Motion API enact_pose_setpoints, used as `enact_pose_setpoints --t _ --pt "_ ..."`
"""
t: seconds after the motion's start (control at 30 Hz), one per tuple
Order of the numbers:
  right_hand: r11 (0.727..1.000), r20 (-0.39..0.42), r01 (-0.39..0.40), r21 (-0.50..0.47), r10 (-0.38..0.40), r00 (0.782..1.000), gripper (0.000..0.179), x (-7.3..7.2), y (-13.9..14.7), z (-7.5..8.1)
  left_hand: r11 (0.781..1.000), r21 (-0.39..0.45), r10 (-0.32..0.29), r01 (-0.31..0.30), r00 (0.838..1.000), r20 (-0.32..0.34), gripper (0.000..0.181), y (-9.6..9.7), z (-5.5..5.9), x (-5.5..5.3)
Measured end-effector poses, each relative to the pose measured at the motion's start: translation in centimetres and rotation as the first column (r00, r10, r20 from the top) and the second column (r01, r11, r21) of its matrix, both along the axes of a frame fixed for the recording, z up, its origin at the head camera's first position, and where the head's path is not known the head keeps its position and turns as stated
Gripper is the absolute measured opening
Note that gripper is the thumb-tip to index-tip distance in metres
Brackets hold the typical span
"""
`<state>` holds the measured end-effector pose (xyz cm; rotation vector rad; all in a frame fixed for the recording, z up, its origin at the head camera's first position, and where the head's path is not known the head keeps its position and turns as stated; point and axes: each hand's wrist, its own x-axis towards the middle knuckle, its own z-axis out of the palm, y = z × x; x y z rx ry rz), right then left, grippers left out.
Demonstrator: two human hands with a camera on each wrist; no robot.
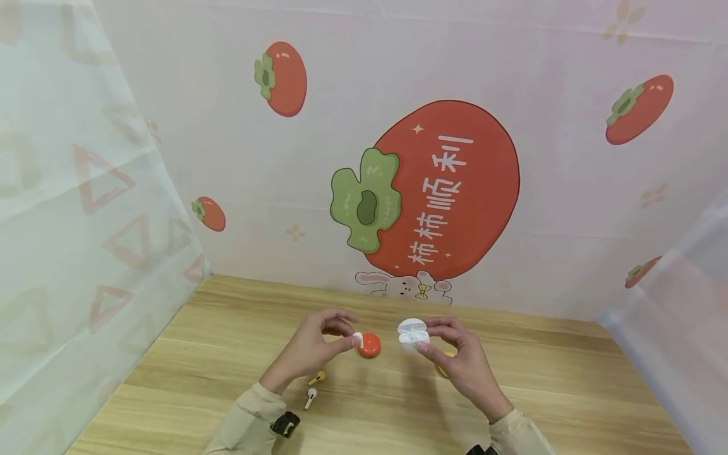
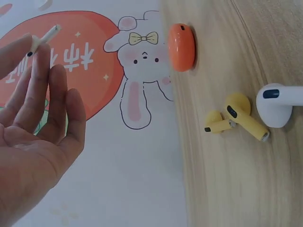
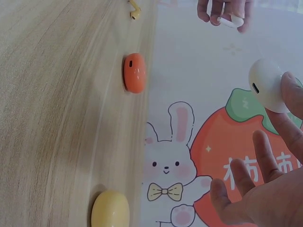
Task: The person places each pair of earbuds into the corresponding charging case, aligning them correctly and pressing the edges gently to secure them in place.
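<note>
In the head view my left hand (image 1: 311, 346) is raised over the table and pinches a white earbud (image 2: 46, 38) between thumb and fingertip. The earbud's stem shows plainly in the left wrist view. My right hand (image 1: 467, 361) holds a white earbud charging case (image 1: 413, 337) by its side, between thumb and fingers. Its lid is up, and the inside faces me. From the right wrist the case (image 3: 266, 86) appears as a smooth white shell with a dark port. The two hands are a short way apart, the earbud left of the case.
An orange case (image 1: 371, 345) lies closed between the hands. Partly behind my right hand is a yellow case (image 3: 111, 211). Two yellow earbuds (image 2: 247, 116) and a white earbud (image 1: 310, 397) lie on the wooden table (image 1: 188, 373) near my left wrist. A printed cloth backdrop (image 1: 318, 253) rises behind.
</note>
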<state>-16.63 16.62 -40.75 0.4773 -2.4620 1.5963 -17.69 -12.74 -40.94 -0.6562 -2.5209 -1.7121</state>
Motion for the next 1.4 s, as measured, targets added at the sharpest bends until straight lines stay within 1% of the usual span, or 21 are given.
enact_pose_setpoints --t 0.07,0.13,0.27,0.5,0.67,0.9,1.03,1.13,1.27,1.4 --pt "1.0 -0.001 0.0 -0.002 0.0 1.0 0.016 0.0 0.0 -0.01 1.0 0.0 -0.022 0.022 0.999 -0.025 0.027 0.03 -0.03 -0.09" --pt "1.0 -0.002 0.0 -0.003 0.0 1.0 0.016 0.0 0.01 -0.02 0.999 -0.005 -0.04 0.04 0.998 -0.043 0.024 0.04 0.0 -0.11" --pt "1.0 -0.001 0.001 0.0 -0.001 1.0 0.017 0.0 0.01 -0.06 0.998 -0.008 -0.059 0.059 0.997 -0.04 0.016 0.01 0.05 -0.1" --pt "1.0 0.006 0.007 0.005 -0.007 1.0 0.017 0.07 -0.02 -0.02 0.996 -0.021 -0.084 0.083 0.995 -0.048 0.016 0.08 0.03 -0.17" --pt "1.0 0.006 0.007 0.009 -0.007 1.0 0.017 0.05 0.01 -0.01 0.997 -0.035 -0.077 0.076 0.996 -0.043 0.016 0.06 0.14 -0.14" --pt "1.0 0.0 0.006 0.015 -0.006 1.0 0.016 -0.02 0.06 -0.02 0.997 -0.02 -0.07 0.07 0.997 -0.018 0.013 0.09 0.43 -0.06" --pt "1.0 0.004 0.006 0.014 -0.006 1.0 0.016 0.0 0.04 0.0 0.997 -0.024 -0.069 0.068 0.997 -0.031 0.015 0.11 0.35 -0.11" --pt "1.0 0.006 0.006 0.014 -0.006 1.0 0.016 0.0 0.03 0.0 0.997 -0.045 -0.065 0.063 0.996 -0.053 0.016 0.15 0.26 -0.18" --pt "1.0 0.002 0.005 0.014 -0.005 1.0 0.016 -0.01 0.04 -0.02 0.996 -0.074 -0.05 0.044 0.995 -0.082 0.016 0.25 0.32 -0.16" --pt "1.0 -0.001 0.005 0.015 -0.005 1.0 0.016 0.0 0.04 0.0 0.996 -0.085 -0.023 0.015 0.995 -0.095 0.016 0.39 0.49 -0.09"
